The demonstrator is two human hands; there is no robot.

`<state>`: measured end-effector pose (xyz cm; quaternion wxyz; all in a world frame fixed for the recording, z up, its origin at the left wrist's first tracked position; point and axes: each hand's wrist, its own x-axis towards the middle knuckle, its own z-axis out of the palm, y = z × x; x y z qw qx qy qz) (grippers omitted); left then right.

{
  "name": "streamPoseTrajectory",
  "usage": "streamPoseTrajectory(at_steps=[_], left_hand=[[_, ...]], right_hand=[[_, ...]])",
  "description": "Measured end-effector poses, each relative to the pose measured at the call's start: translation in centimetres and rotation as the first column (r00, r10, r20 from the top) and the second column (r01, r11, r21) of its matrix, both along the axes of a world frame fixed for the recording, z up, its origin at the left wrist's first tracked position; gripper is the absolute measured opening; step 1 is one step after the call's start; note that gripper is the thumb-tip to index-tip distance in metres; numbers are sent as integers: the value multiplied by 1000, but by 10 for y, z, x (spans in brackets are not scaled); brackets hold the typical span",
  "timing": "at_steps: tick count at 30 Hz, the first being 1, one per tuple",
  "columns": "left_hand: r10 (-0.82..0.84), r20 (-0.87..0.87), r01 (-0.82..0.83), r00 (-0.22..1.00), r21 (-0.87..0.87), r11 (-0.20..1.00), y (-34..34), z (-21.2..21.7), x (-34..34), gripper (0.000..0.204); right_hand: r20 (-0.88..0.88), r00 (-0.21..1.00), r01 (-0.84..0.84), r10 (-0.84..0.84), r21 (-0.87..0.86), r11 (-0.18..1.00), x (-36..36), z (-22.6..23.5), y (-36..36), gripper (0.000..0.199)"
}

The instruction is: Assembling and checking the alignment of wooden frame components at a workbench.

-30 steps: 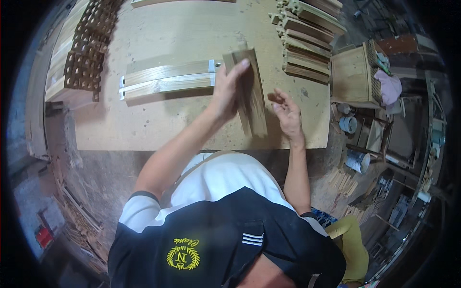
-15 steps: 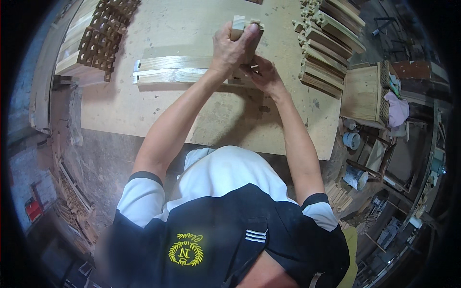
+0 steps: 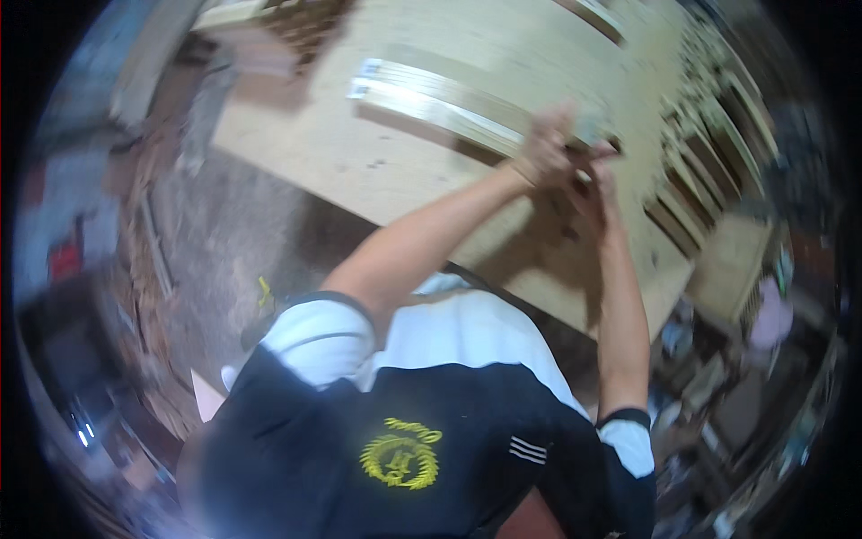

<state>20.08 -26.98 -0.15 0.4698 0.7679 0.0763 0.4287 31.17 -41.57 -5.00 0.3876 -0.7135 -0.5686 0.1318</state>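
Observation:
Over the right part of the pale worktable point(image 3: 296, 153), my left hand point(image 3: 546, 148) is closed round a short wooden piece point(image 3: 587, 131), smeared by motion and largely covered by my fingers. My right hand point(image 3: 593, 190) is up against the same piece from the right, with its fingers curled at the lower side. Beside my left hand, two long pale wooden strips point(image 3: 431, 106) lie side by side on the table, their right ends hidden behind that hand.
A row of notched wooden pieces point(image 3: 709, 171) lines the table's right side. Stacked wood with cut ends point(image 3: 301, 36) stands at the far left. Another wooden strip point(image 3: 593, 18) lies at the far edge. A pink cloth point(image 3: 770, 314) hangs past the right side.
The view has swung, so the table appears tilted and shifted right. My hands, still together at the wooden piece, appear lower and farther right, and the picture is blurred.

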Motion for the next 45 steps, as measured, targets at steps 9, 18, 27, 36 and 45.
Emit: streamPoseTrajectory(at_steps=[9,18,27,36,45], left_hand=[[77,-70,-74,995,43,996,49,2,-64,98],[777,-601,-928,189,150,342,316,-71,-238,101],[658,-751,-870,54,289,401,353,-74,-327,108],[621,-700,-897,352,-63,437,381,-55,-373,80],[478,-395,-597,784,-688,412,334,-22,-526,65]], right_hand=[[-39,927,376,-374,46,926,-48,22,-25,27],[-435,697,562,-570,-161,811,-128,22,-92,21],[-372,844,360,-387,-143,922,-182,61,56,25],[-265,939,192,-220,-126,973,-203,87,138,23],[-342,920,149,-191,-145,978,-222,78,177,21]])
